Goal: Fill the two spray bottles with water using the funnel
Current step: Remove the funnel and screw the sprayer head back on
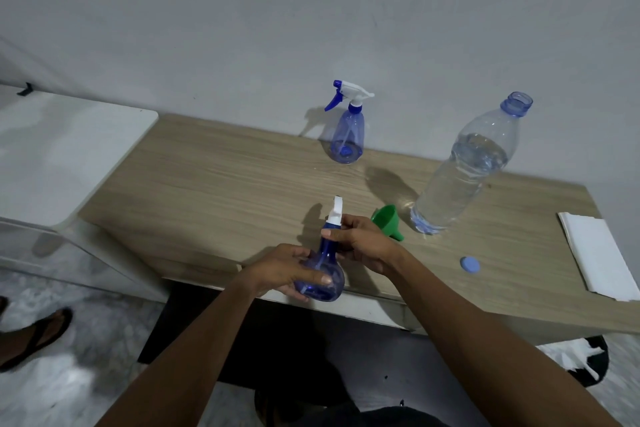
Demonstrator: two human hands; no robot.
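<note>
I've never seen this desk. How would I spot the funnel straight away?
Start at the wooden table against the wall. Find the tall clear plastic water bottle standing open on it; the small green plastic funnel lies on its side beside the bottle's base. It is the only green thing.

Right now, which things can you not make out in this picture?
- Head view: the collar of the held spray bottle is covered by the right hand; loosened or not, unclear.
- Head view: the left hand wraps its body, so any water inside is hidden.
- Head view: the green funnel is partly behind the right hand.
- Head view: the white paper is cut off by the right edge.
</note>
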